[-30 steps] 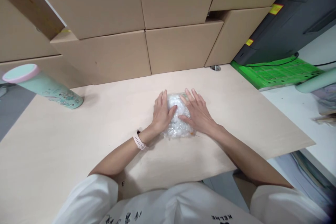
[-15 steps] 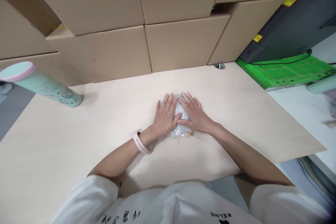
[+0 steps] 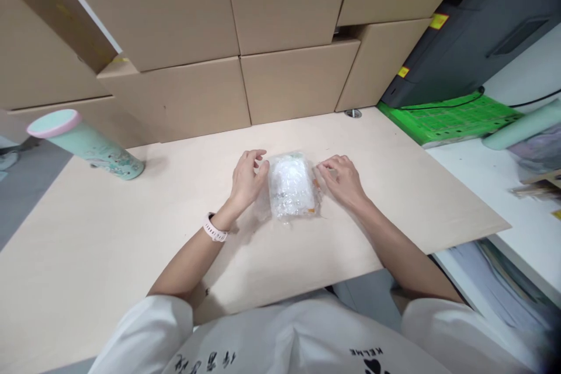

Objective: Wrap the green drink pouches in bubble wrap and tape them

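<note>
A small package in clear bubble wrap (image 3: 291, 186) lies flat on the table, with white contents showing through and orange bits along its right side. What is inside cannot be made out. My left hand (image 3: 249, 178), with a pale pink band on the wrist, is beside the package's left edge. Its fingers are loosely curled, and a gap shows between them and the thumb. At the upper right edge of the package, my right hand (image 3: 344, 180) has its thumb and index fingertip drawn together in a pinch on the wrap's edge.
The light wooden table (image 3: 175, 204) carries a mint-green tumbler (image 3: 109, 149) at the left. Stacked cardboard boxes (image 3: 298, 82) line its back edge. Right of them stand a dark grey case (image 3: 473, 41) and a green plastic crate (image 3: 451, 120). A white surface (image 3: 477, 175) adjoins on the right.
Both hands have lifted off the package's top and moved apart to its two sides, uncovering it. My right thumb and index finger have come together. The camera view has shifted slightly.
</note>
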Tool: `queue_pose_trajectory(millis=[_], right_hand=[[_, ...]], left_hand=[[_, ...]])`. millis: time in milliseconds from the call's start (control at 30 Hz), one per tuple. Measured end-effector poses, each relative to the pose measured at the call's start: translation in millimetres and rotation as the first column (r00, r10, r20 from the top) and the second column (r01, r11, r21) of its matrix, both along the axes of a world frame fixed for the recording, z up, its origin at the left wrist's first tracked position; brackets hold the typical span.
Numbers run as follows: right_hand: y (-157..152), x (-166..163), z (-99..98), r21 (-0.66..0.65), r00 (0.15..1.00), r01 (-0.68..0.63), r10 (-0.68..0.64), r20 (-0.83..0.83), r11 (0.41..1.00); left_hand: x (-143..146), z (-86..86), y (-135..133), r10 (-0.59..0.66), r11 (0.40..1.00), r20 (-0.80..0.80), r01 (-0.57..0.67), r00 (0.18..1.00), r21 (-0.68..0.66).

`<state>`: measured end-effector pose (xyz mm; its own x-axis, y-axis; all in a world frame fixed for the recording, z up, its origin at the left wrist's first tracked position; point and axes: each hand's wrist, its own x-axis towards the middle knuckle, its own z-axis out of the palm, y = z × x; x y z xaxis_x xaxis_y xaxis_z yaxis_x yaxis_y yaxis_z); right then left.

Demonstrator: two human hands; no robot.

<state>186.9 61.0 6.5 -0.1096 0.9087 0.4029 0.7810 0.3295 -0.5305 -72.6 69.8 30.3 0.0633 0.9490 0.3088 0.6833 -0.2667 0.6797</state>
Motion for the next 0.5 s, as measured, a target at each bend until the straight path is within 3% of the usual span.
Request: queue_pose_trajectory(millis=[100,200,300,400,467,500], right_hand=[[-3,-13,1.7,-0.083,0.988,-0.136,0.141,0.058,0.987],[-8,-29,12.1,-0.078,0.975,-0.22,0.221,-0.001,0.972],[-16,-39,36.9,-0.028,0.96,-0.281,0.281,-0.002,0.959],[-25,-44,62.9,-0.058,0.922,-0.382,0.385,0.05,0.922],[-28,-45,71.0,-0.082,0.907,-0.404,0.411,0.092,0.911],[-28,-44,71.2,-0.088,0.908,-0.397,0.404,0.108,0.914]], left_hand=[[0,-1.3,2,0.004,0.979,0.086,0.014,0.996,-0.203],[7,-0.5,0,0.038,0.914,0.325,0.099,0.945,-0.394],[14,9.3,-7,0.111,0.814,0.66,0.313,0.743,-0.49],[21,16.6,-15,0.162,0.661,0.842,0.577,0.515,-0.48],[25,15.0,-18,0.171,0.605,0.869,0.647,0.465,-0.465],[26,12.4,-18,0.173,0.613,0.859,0.63,0.482,-0.477]])
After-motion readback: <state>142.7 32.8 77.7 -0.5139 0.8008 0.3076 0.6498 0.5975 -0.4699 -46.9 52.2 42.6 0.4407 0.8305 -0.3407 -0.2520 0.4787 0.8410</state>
